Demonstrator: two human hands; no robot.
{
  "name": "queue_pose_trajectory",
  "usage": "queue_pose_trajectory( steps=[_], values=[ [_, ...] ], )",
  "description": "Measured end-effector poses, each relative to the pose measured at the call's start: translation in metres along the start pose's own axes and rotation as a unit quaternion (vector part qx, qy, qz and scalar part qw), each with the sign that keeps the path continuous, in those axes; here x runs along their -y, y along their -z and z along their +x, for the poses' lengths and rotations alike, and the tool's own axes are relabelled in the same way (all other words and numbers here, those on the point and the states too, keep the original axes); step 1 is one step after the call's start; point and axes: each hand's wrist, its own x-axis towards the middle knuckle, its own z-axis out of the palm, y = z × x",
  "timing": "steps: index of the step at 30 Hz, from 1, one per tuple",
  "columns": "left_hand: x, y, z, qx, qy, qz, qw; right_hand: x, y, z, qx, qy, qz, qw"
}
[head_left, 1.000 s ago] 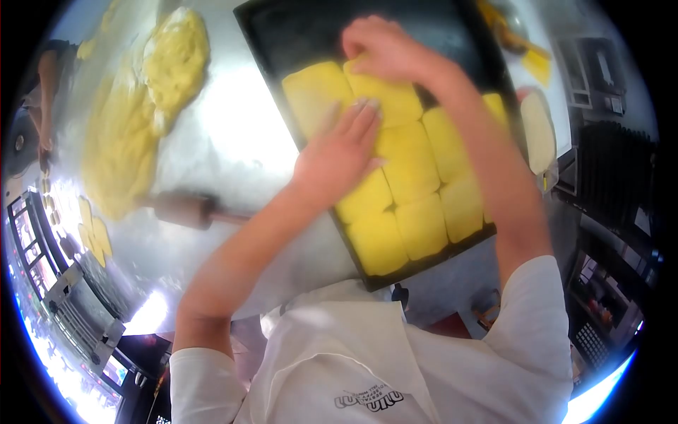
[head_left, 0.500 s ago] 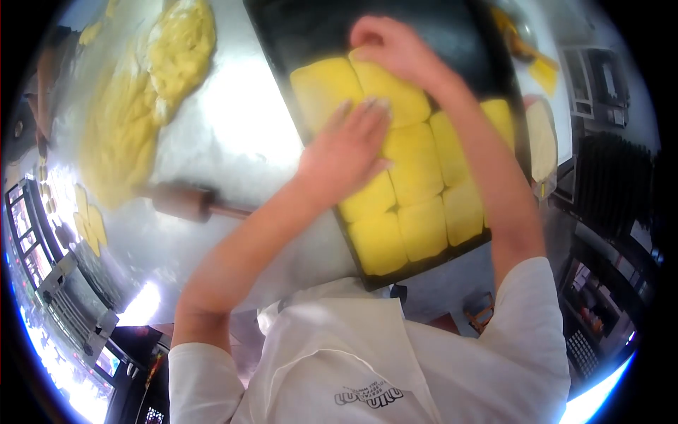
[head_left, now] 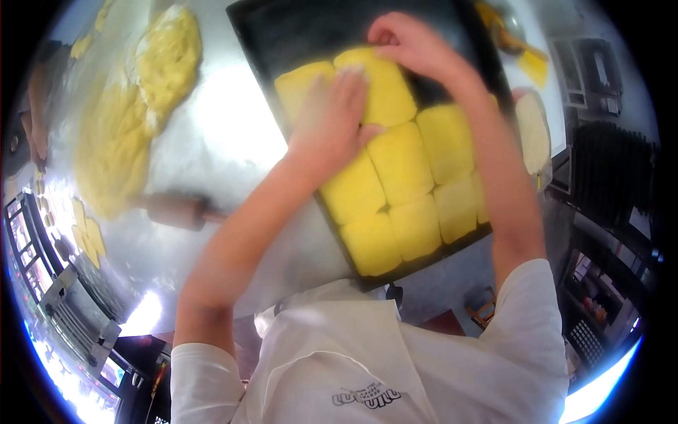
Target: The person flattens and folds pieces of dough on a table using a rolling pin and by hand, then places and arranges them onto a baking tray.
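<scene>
Left hand (head_left: 328, 120): laid flat, palm down, fingers extended and thumb out to the side, over two dough squares (head_left: 401, 166) at upper centre. Fingers blurred; the squares underneath are partly covered. Right hand (head_left: 417, 48): curled, fingertips at the top right edge of the upper-centre square. Can't tell whether it's pinching dough or just touching; thumb contact is too soft to read.

Squares sit edge to edge in a dark baking tray (head_left: 282, 35), centre to upper right, tilted in frame. Top of tray cut off by frame edge; right forearm hides part of the right-hand column, so no reliable count.

Left of tray: steel worktop (head_left: 229, 120), glare washing out its middle. Rolling pin (head_left: 176, 211) at centre left, one end behind the left forearm. Floured dough mass (head_left: 168, 63) upper left. Far left edge: another person's hand (head_left: 37, 141), dim and distorted.
</scene>
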Motion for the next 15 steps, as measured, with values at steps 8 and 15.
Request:
queue_pose_trajectory(
  steps=[8,15],
  values=[
    [0.001,0.002,0.000,-0.006,-0.005,0.008,1.000,0.015,-0.002,0.000,0.025,0.000,0.003,1.000],
    [0.001,0.001,0.000,-0.015,-0.008,0.002,1.000,0.015,-0.013,-0.002,-0.062,-0.060,0.104,0.991]
  ],
)
